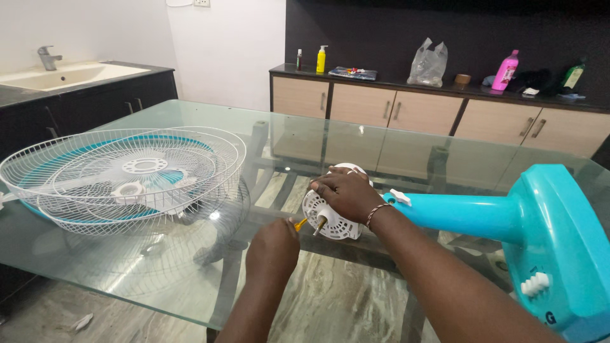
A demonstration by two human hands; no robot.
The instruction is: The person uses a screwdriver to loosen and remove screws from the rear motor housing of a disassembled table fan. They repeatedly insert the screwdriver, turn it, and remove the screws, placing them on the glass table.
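A turquoise fan stand (546,228) lies on its side on the glass table (330,143), its neck pointing left to a white motor housing (330,222). My right hand (346,190) grips the top of that housing. My left hand (273,248) is closed around a small tool with a yellow handle (300,223), its tip pointing at the metal shaft (319,224) on the motor's front. At the left of the table lie two white wire fan guards (121,174) with the blade inside them.
A sink with a tap (54,73) sits at the far left. A wooden cabinet (438,111) along the dark back wall carries bottles, a plastic bag and small items. The marble floor shows through the glass.
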